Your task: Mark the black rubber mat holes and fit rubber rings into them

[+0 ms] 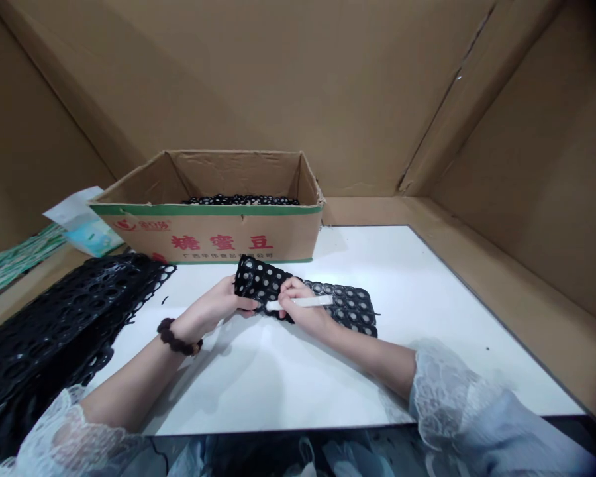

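A black strip with rows of round holes [350,305] lies at the middle of the white board, its left end raised a little. My left hand [223,301] grips that left end, with the thumb on its near edge. In my right hand [300,305] is a white pen-like tool [315,301], held with closed fingers over the strip. The tool's tip is at the strip's near edge, close to my left thumb. Part of the strip is hidden beneath my right hand.
An open cardboard box [208,232] holding black perforated pieces stands behind the strip. Black perforated sheets [54,324] are piled at left, near a white-and-blue packet [87,225] and green-white strands [20,262]. Cardboard walls surround the white board [427,298].
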Motion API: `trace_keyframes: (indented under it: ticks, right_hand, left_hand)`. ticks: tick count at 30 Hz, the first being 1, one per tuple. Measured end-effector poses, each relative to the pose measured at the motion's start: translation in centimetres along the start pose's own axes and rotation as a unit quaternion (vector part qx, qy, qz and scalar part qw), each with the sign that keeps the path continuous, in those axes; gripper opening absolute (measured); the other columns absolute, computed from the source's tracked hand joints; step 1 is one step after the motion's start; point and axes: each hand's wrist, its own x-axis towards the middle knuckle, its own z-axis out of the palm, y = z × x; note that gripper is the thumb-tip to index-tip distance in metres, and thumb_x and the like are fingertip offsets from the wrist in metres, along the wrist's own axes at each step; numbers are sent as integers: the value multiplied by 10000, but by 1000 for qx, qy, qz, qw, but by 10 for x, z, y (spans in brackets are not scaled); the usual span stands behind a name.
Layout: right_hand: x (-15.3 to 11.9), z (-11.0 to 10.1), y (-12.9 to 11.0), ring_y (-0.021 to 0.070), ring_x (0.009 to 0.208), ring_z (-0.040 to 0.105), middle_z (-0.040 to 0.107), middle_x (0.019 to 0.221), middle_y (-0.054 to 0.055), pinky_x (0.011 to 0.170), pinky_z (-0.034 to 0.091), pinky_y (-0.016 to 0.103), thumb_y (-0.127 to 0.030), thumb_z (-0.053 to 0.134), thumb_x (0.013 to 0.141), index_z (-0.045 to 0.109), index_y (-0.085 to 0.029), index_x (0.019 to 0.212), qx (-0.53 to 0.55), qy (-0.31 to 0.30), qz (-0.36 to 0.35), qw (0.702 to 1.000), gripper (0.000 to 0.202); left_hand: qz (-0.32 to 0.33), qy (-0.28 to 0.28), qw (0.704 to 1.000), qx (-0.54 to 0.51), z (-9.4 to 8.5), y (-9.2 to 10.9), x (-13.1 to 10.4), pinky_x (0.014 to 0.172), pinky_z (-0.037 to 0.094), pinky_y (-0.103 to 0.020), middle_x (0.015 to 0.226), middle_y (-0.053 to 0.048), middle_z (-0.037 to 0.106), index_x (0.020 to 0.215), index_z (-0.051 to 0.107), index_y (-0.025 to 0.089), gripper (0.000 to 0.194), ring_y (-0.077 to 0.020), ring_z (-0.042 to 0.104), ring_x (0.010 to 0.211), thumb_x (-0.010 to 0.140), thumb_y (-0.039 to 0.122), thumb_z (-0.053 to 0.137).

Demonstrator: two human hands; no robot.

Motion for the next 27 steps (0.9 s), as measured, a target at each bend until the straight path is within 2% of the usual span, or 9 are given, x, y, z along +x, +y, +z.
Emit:
trace_keyframes:
  ticks: [6, 9, 13, 17, 20, 22, 25, 26, 27]
  right_hand:
    - [0, 1, 3, 109, 777, 509, 463, 840, 6, 748, 385, 243, -146, 451, 753, 554, -163, 461, 9, -1, 4, 1000, 310]
    - [0, 1, 3, 107, 769, 505, 464, 852, 8, 740, 389, 244, -179, 446, 779, 565, -164, 476, 4, -1, 3, 1000, 326]
    - [-1, 3, 3, 112, 784, 510, 462, 859, 10, 755, 394, 253, -208, 439, 808, 563, -165, 495, -15, -10, -10, 1000, 340]
    - [-3, 8, 2, 126, 822, 513, 441, 849, 14, 793, 393, 270, -229, 455, 814, 524, -166, 498, -46, -13, -51, 998, 329]
    - [-2, 4, 1, 121, 808, 516, 441, 848, 13, 800, 393, 264, -225, 465, 807, 532, -167, 499, -43, -6, -51, 998, 320]
    - [1, -3, 2, 118, 797, 523, 463, 849, 12, 802, 396, 259, -233, 457, 811, 546, -170, 499, -26, 11, -42, 999, 330]
    - [6, -15, 5, 134, 847, 540, 516, 867, 20, 836, 392, 271, -279, 433, 831, 540, -178, 512, -22, 87, -36, 995, 351]
    - [8, -18, 6, 147, 891, 541, 540, 896, 30, 859, 386, 282, -291, 431, 835, 537, -180, 516, -34, 112, -33, 993, 353]
    - [9, -20, 8, 162, 952, 533, 567, 921, 41, 891, 372, 294, -302, 432, 836, 537, -182, 516, -50, 123, -33, 991, 357]
  left_hand:
    - [17, -9, 1000, 5, -2, -8, 4, 553, 417, -229, 665, 11, 564, 733, 538, 136, 193, -116, 522, 592, 573, 148, 645]
    - [22, -12, 1000, 12, -3, -10, 5, 556, 417, -235, 691, 1, 573, 745, 537, 140, 185, -126, 531, 608, 589, 161, 635]
    - [23, -5, 1000, 10, 2, -5, 1, 540, 402, -225, 640, 13, 566, 740, 521, 141, 185, -118, 522, 578, 585, 141, 623]
    - [39, 20, 999, 20, 8, -1, -5, 513, 381, -210, 582, 30, 551, 719, 500, 149, 182, -110, 508, 548, 576, 118, 609]
    - [39, 10, 998, 44, 5, 0, -6, 513, 392, -219, 573, 29, 557, 734, 499, 155, 188, -121, 518, 547, 592, 145, 621]
    - [34, -19, 997, 66, -1, 1, -4, 538, 425, -239, 607, 20, 579, 766, 512, 158, 215, -135, 536, 568, 601, 190, 647]
    - [32, -70, 989, 130, -15, 0, 1, 590, 463, -276, 728, -18, 625, 817, 547, 160, 253, -179, 576, 657, 656, 330, 643]
    - [38, -69, 983, 166, -20, 0, 2, 617, 471, -290, 775, -35, 633, 827, 557, 159, 269, -200, 588, 705, 697, 390, 603]
    - [50, -41, 975, 215, -23, -1, 4, 650, 475, -309, 810, -53, 636, 834, 564, 155, 300, -224, 593, 753, 738, 439, 549]
